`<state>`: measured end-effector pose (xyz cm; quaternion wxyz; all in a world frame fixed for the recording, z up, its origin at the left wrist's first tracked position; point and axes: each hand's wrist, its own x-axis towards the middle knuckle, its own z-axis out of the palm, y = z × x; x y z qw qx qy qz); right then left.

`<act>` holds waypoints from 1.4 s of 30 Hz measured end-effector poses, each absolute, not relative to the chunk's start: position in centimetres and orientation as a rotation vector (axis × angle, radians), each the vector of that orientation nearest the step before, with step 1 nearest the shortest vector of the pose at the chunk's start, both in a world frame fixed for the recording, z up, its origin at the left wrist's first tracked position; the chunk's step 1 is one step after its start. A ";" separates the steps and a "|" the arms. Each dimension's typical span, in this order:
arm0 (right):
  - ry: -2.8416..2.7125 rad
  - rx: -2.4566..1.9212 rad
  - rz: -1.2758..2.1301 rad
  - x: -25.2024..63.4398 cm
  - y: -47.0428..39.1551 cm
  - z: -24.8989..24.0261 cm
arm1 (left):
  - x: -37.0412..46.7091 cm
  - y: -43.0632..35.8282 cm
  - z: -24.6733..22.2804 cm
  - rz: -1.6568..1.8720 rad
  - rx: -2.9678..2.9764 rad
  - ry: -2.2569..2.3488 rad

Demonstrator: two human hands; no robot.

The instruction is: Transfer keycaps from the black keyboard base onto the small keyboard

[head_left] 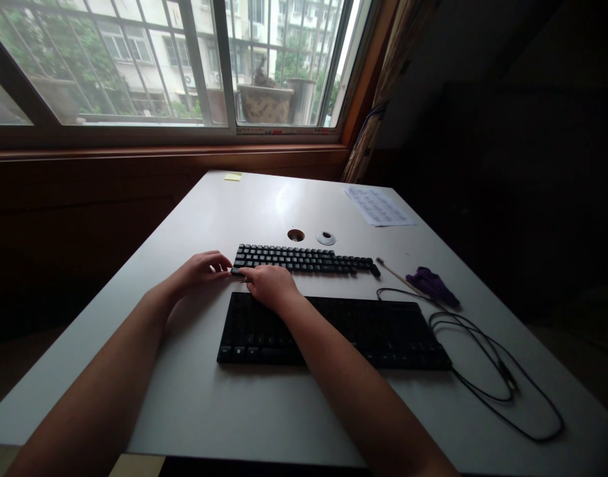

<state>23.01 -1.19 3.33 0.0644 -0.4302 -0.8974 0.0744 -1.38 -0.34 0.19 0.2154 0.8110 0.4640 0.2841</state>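
Note:
Loose black keycaps [304, 260] lie in rows on the white desk, set out like a keyboard. At their lower left corner is one wider keycap [235, 271], held between my two hands. My left hand [204, 267] has curved fingers, with the tips meeting the keycap's left end. From the other side, my right hand [271, 283] touches its right end with the forefinger, the other fingers folded under. A small shiny bit shows by the right thumb, too small to name. Under my right forearm lies a black keyboard [383, 331]; its bottom row shows some caps.
A cable [487, 397] loops over the right side of the desk [184, 411]. Near it are a purple cloth [433, 285] and a thin brush-like stick [396, 275]. Farther back are a round hole [296, 235], its cover ring [326, 238], printed papers [378, 207] and yellow sticky notes [233, 177].

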 end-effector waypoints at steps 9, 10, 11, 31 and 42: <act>-2.626 -1.289 0.198 23.2 -1.2 3.4 | -1.4 -0.8 1.0 0.789 2.161 1.342; -2.603 -1.294 0.201 23.2 -1.2 3.5 | -1.3 -0.9 1.2 0.787 2.147 1.359; -2.577 -1.303 0.205 23.2 -1.2 3.6 | -1.3 -1.0 1.4 0.786 2.137 1.377; -2.168 -1.304 0.258 25.0 -0.4 5.5 | -1.4 -0.6 1.0 0.747 2.256 1.347; -2.182 -1.322 0.260 25.0 -0.1 5.0 | -1.1 -0.5 1.0 0.736 2.266 1.346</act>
